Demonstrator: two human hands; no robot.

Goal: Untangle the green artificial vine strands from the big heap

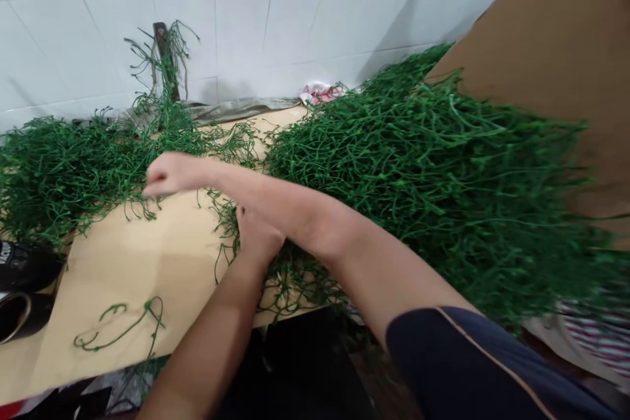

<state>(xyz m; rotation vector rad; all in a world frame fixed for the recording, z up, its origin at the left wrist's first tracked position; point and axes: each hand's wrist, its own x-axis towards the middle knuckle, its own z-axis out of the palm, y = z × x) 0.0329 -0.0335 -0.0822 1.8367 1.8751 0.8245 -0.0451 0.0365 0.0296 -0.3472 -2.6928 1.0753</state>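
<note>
My right arm crosses over my left. My right hand [172,172], slightly blurred, is curled closed at the near edge of the left heap of thin green branching stems [73,164]. Whatever it holds, if anything, is hidden. My left hand [258,233] lies lower, among green stems at the corner of the big right-hand heap [418,151]; my right forearm covers part of it and its fingers are mostly hidden. A few loose stems [123,331] lie on the tan board [147,249].
A dark upright bar [166,62] draped with stems stands by the white tiled wall [246,6]. Black cylindrical containers [27,266] are at the left edge. A large brown cardboard panel [551,39] rises at right. A red-and-white cloth-like item [322,93] lies behind.
</note>
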